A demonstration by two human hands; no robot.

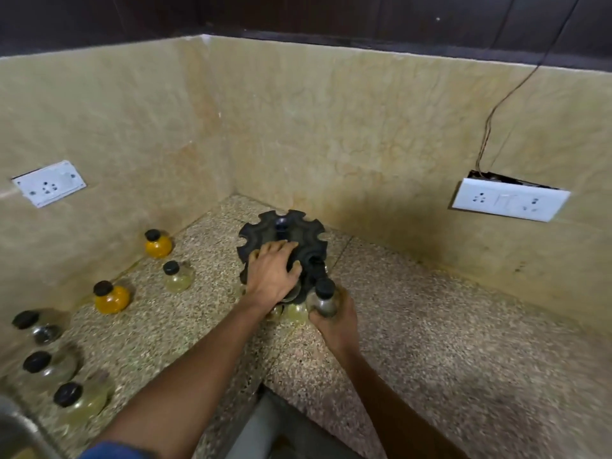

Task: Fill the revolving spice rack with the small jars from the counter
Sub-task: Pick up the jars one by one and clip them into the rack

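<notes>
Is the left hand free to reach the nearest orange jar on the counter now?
Probably yes. The left hand only rests on the spice rack, holding nothing, and bare counter lies between it and the orange jar. The right hand holds another jar.

This is a home kitchen corner. A speckled granite worktop (430, 342) runs into a corner under beige marble-look wall tiles (298, 127), with dark wooden cabinets (331, 11) above. White socket plates (510, 200) sit on both walls, one fed by a loose wire (496, 107). Small black-capped spice jars (111, 298) stand along the left wall, beside a black revolving spice rack (281, 230), and a steel sink rim (20, 432) shows at lower left.
</notes>
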